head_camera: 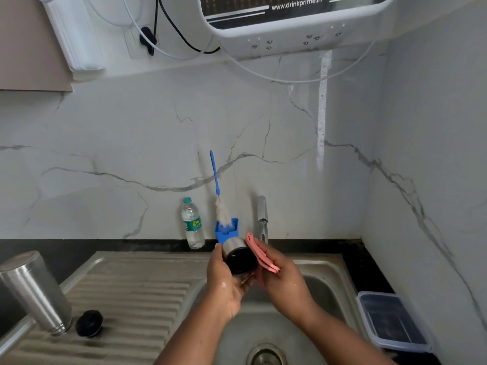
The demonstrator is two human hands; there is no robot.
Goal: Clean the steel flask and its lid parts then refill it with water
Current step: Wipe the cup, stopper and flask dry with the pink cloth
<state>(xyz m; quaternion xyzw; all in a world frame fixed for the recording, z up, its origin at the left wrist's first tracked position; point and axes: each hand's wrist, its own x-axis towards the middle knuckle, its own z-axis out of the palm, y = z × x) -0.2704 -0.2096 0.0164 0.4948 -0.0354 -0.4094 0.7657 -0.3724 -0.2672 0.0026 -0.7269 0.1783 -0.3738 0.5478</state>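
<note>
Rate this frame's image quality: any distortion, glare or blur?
Head view: wide-angle bending bows the purifier and the sink rim; a bright glare streak runs down the wall; hands and steel lid slightly soft; lighting even, shadows faint.

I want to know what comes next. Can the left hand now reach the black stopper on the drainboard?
Probably not right away. The left hand grips the steel cap, so its fingers are busy. The path itself looks free: the black stopper lies uncovered on the drainboard, beside the steel flask.

The left hand (pixel 224 281) hides part of the lid cup (pixel 238 255); the drain (pixel 266 355) is cut off.
</note>
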